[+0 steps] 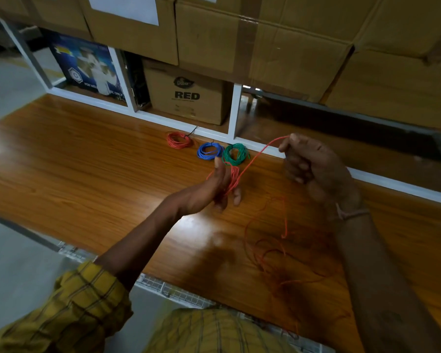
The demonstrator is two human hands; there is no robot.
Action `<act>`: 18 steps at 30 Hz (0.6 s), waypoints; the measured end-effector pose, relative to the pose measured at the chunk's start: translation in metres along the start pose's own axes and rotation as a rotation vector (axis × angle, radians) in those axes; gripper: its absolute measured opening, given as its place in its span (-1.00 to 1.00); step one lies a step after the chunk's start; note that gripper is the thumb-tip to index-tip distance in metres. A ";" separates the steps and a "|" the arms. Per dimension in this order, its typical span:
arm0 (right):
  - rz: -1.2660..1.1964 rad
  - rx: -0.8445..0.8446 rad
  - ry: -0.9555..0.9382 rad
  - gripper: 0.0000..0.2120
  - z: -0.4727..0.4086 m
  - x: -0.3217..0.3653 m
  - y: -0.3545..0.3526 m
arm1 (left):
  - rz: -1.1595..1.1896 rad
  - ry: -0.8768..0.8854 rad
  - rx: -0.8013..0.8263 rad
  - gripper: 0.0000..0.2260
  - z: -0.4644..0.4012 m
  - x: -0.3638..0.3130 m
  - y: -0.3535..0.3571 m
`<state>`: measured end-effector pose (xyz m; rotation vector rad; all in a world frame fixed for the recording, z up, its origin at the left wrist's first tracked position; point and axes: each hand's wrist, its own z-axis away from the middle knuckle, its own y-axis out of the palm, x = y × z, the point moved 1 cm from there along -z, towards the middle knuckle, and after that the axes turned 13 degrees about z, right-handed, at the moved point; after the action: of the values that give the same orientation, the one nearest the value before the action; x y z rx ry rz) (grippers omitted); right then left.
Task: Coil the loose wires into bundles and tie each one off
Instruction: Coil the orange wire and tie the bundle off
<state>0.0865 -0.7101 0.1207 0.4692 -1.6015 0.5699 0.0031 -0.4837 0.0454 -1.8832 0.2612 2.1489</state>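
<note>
Head view: three bundles, red (179, 140), blue (210, 150) and green (235, 154), lie finished. Your straight-fingered left hand (218, 186) carries the turns; your right hand (307, 161) pinches the red wire (255, 157), with slack left nearer you than the green bundle.

red coil (179, 140): wound, flat on the table, far left of three.
blue coil (209, 151): wound, flat, touching the green one.
green coil (236, 154): wound, flat, far right.
loose red wire (255, 155): partly wrapped on fingers, the rest tangled on the table.
</note>
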 end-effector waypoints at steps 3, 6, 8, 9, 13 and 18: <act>0.076 -0.180 0.096 -0.72 -0.023 -0.026 -0.008 | 0.059 0.008 0.102 0.18 0.010 -0.010 0.011; 0.268 -0.305 0.209 -0.76 -0.034 -0.060 -0.006 | 0.138 0.027 0.214 0.18 0.012 -0.020 0.017; 0.354 -0.306 0.255 -0.78 -0.031 -0.080 0.004 | 0.237 0.058 0.294 0.19 0.012 -0.026 0.018; 0.359 -0.279 0.275 -0.76 -0.026 -0.088 0.012 | 0.300 0.081 0.314 0.18 0.011 -0.027 0.017; 0.478 -0.101 0.273 -0.76 0.005 -0.108 0.062 | 0.577 0.108 0.267 0.19 0.004 -0.032 0.015; 0.697 0.207 0.171 -0.74 0.047 -0.093 0.096 | 0.409 0.115 0.002 0.13 0.003 -0.034 0.002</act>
<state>0.0011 -0.6659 0.0161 -0.0097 -1.5282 1.2736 0.0038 -0.4874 0.0795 -2.1028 0.7280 2.2807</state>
